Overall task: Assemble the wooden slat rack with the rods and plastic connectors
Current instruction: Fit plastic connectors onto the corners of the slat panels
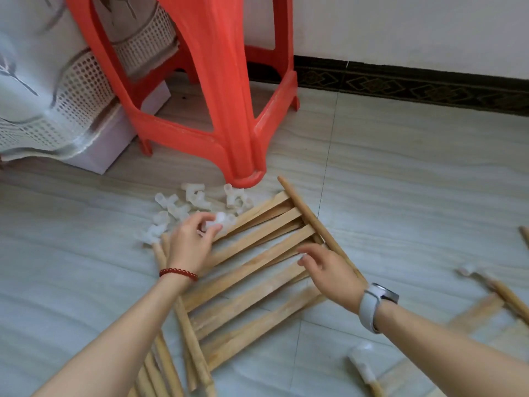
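Observation:
A wooden slat panel [252,270] lies on the tiled floor in the middle, with a round rod [312,219] along its right side. Several translucent white plastic connectors [183,204] are heaped at its far left end. My left hand [191,239] reaches into that heap and pinches one connector [213,224] between thumb and fingers. My right hand [329,270] hovers over the right end of the slats, fingers loosely spread, holding nothing. Several loose rods [171,365] lie under my left forearm.
A red plastic stool [229,110] stands just behind the connectors. A white box [111,144] under a draped cloth sits at the left. More slats and rods with connectors [486,293] lie at the right, one capped rod [363,365] near my right arm.

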